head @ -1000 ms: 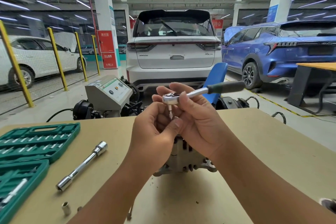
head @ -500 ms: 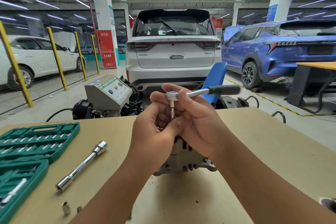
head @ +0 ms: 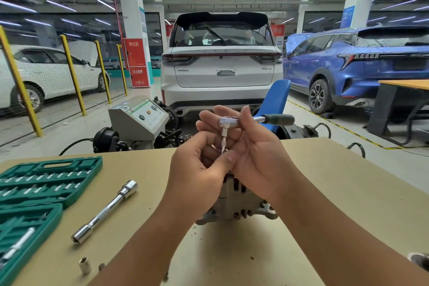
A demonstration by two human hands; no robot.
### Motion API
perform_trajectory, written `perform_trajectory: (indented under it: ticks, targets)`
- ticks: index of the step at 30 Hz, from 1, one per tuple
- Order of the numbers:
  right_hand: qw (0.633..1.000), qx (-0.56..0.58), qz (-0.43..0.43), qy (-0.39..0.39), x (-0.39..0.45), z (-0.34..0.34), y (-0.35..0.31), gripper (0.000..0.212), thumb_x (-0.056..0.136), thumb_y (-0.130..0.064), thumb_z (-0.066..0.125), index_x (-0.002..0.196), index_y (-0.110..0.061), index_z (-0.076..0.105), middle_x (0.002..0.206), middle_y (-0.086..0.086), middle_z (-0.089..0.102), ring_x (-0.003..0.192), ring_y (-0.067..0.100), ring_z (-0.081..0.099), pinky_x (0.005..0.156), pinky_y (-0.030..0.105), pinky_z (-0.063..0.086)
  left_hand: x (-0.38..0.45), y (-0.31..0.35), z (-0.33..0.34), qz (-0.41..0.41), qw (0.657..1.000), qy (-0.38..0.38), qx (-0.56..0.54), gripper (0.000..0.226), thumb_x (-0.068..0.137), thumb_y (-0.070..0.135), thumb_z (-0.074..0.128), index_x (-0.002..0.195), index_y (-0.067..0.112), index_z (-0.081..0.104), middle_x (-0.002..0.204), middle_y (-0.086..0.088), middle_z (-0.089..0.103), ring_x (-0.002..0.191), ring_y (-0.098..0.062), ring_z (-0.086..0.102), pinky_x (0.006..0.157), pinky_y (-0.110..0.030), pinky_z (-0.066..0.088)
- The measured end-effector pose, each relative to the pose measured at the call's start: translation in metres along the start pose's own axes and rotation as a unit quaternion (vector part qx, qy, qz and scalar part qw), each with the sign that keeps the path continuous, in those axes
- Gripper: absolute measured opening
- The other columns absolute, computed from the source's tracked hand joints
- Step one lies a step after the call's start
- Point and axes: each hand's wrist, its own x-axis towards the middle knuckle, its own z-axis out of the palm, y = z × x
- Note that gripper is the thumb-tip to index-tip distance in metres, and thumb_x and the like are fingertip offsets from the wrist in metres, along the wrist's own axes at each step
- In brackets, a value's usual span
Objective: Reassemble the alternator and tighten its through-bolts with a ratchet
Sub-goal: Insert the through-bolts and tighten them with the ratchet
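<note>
The silver alternator [head: 234, 204] stands on the tan table [head: 336, 193], mostly hidden behind my hands. Above it I hold a chrome ratchet [head: 229, 121] with a dark green handle [head: 279, 119] pointing right. A thin socket extension [head: 224, 140] hangs down from its head. My right hand [head: 255, 153] holds the ratchet head between thumb and fingers. My left hand [head: 197, 169] pinches the lower end of the extension with thumb and curled fingers.
A chrome extension bar [head: 104, 211] lies left of the alternator. An open green socket case [head: 34, 195] fills the table's left edge, and a loose socket [head: 84, 264] stands near the front. A test bench [head: 139, 121], a blue chair and parked cars lie beyond the table.
The ratchet head has swung a little so the handle lies more level, and the extension under it now shows longer between my hands. The alternator has not moved.
</note>
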Motion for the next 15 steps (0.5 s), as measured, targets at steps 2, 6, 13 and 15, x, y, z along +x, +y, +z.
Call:
perform_trajectory:
  ticks: [2, 6, 13, 15]
  targets:
    - [0.999, -0.019, -0.02, -0.027, -0.0011, -0.0003, -0.0004, 0.038, 0.099, -0.025, 0.056, 0.134, -0.013, 0.059, 0.13, 0.021, 0.066, 0.12, 0.035, 0.064, 0.101, 0.053, 0.052, 0.0, -0.0004, -0.0022, 0.008, 1.0, -0.002, 0.005, 0.011, 0.081, 0.029, 0.076, 0.091, 0.027, 0.073, 0.073, -0.016, 0.067, 0.067, -0.04, 0.063, 0.066, -0.053, 0.06]
    - [0.996, -0.054, -0.04, -0.065, -0.0044, 0.0007, 0.0007, 0.036, 0.09, -0.009, 0.065, 0.125, -0.015, 0.07, 0.138, 0.015, 0.063, 0.124, 0.034, 0.06, 0.104, 0.05, 0.05, -0.0003, -0.0021, -0.0039, 0.024, 0.999, 0.0, 0.03, 0.011, 0.081, 0.032, 0.077, 0.086, 0.027, 0.069, 0.067, -0.015, 0.054, 0.058, -0.034, 0.048, 0.054, -0.052, 0.051]
    - [0.999, 0.009, 0.021, 0.023, 0.0022, -0.0014, -0.0012, 0.056, 0.104, -0.046, 0.04, 0.145, -0.008, 0.044, 0.126, 0.021, 0.07, 0.119, 0.035, 0.067, 0.099, 0.053, 0.055, -0.0024, -0.0014, -0.0039, 0.019, 1.0, -0.003, 0.004, 0.015, 0.079, 0.035, 0.08, 0.085, 0.025, 0.071, 0.068, -0.006, 0.066, 0.062, -0.032, 0.061, 0.061, -0.037, 0.062]
    - [1.0, -0.012, 0.0, -0.005, 0.0007, -0.0009, -0.0003, 0.044, 0.102, -0.034, 0.049, 0.139, -0.011, 0.053, 0.128, 0.022, 0.068, 0.118, 0.035, 0.066, 0.103, 0.054, 0.051, -0.0017, -0.0016, -0.0052, 0.009, 1.0, -0.006, -0.012, 0.012, 0.079, 0.028, 0.078, 0.089, 0.025, 0.072, 0.074, -0.017, 0.067, 0.07, -0.043, 0.063, 0.07, -0.052, 0.063]
